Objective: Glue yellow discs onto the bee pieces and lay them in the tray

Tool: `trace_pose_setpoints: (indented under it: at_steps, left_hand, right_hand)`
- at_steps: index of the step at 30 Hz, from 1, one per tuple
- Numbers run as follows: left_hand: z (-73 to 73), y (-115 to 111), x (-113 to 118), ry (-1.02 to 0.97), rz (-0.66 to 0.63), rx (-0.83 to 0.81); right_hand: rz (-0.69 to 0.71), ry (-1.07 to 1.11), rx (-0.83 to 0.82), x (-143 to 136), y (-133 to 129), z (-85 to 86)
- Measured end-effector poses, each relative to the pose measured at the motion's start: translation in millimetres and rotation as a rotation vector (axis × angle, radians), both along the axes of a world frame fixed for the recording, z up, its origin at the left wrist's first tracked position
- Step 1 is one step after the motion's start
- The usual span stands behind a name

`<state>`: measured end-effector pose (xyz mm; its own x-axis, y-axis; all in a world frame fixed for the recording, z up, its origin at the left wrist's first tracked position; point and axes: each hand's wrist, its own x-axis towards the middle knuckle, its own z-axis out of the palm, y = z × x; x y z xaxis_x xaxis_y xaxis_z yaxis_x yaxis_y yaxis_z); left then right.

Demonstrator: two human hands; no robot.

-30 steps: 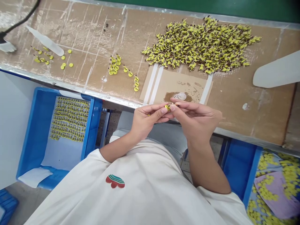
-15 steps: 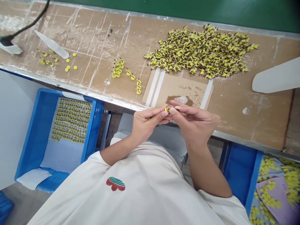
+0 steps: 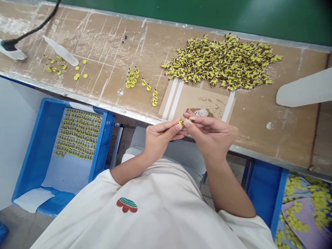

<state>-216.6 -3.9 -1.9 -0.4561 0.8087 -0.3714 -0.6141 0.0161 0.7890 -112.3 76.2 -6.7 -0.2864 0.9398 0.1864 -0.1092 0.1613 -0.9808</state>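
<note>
My left hand (image 3: 159, 138) is closed, thumb and forefinger pinching a small round yellow disc (image 3: 181, 123) near the table's front edge. My right hand (image 3: 214, 136) meets it from the other side, its fingertips closed on a tiny dark-and-yellow figure (image 3: 184, 122) that touches the disc. Fingers hide most of both pieces. A speck of yellow also shows at the left hand's curled fingers. Just beyond the hands, a clear glossy lump (image 3: 201, 112) sits on a wet patch of the taped cardboard sheet (image 3: 192, 95).
A large heap of yellow-and-dark figures (image 3: 220, 62) covers the back right. Several figures on discs (image 3: 132, 76) stand left of centre; loose discs (image 3: 77, 68) lie farther left. A blue crate (image 3: 29, 155) holds rows of figures. A white object (image 3: 303, 88) juts in at right.
Both hands have shifted slightly left, still holding the small pieces together. The right hand's fingers have tilted a little, and the camera view has moved slightly.
</note>
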Motion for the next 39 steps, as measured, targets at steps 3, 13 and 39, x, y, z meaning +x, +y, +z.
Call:
trace_pose_setpoints:
  at_steps: [3, 13, 39]
  left_hand:
    - [-1.3, 1, -3, -0.016, 0.008, -0.003]
    - [-4.4, -8, -12, 0.063, 0.038, 0.066]
    - [-14.2, -13, -60, -0.108, 0.143, 0.088]
  right_hand:
    - [0.018, 0.010, 0.000, -4, 0, 1.2]
    - [0.075, 0.024, 0.056, -13, -1, -1.1]
    - [0.016, -0.087, 0.024, -80, -11, 6.3]
